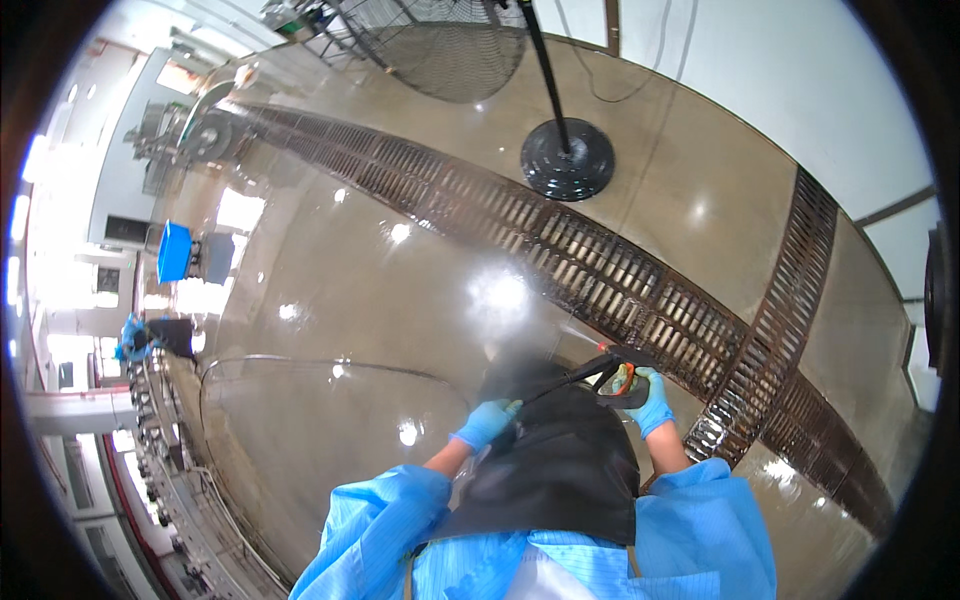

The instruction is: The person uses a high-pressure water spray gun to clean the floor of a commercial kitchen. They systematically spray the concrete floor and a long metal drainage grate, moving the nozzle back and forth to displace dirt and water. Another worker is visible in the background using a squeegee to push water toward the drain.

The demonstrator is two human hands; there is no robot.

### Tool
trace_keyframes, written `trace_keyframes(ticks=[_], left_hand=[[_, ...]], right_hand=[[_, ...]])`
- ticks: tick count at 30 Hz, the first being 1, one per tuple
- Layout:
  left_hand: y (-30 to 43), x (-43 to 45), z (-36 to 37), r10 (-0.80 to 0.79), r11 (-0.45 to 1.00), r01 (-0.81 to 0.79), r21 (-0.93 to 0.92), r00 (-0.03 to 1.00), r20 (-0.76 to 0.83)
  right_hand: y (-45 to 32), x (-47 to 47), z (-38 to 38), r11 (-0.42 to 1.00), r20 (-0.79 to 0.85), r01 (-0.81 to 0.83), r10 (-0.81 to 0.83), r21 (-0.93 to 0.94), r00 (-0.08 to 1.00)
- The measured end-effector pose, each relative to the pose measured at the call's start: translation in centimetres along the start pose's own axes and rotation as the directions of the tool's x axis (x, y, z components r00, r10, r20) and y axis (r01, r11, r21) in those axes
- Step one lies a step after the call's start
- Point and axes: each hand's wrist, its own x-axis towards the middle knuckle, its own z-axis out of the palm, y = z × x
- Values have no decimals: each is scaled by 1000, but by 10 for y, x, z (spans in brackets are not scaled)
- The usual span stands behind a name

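Note:
My right hand (651, 401), in a light blue glove, grips a black spray gun (631, 355) with an orange trigger and a red nozzle tip. Fine spray leaves the nozzle toward the steel floor grating (592, 259). From the gun a black hose (555, 388) runs down to the left. My left hand (487, 424), also gloved, is closed around this hose in front of the black apron (555, 457). Mist blurs the apron's lower edge.
Wet floor (360, 300) surrounds me, with a hose loop (300, 360) lying on the left. Past the grating stands a fan base (568, 159). A second grating (787, 277) crosses at right. A blue bin (173, 253) and a person (136, 337) are farther left.

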Motion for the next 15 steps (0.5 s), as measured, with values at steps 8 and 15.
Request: trace_keyframes(ticks=[8,15], left_hand=[[-6,21,-23,48,972,-21,-234,993,109],[12,40,-71,103,977,-55,-206,968,231]], right_hand=[[19,-52,94,942,-127,217,-255,-258,958],[13,-61,115,930,-109,246,-284,-273,953]])
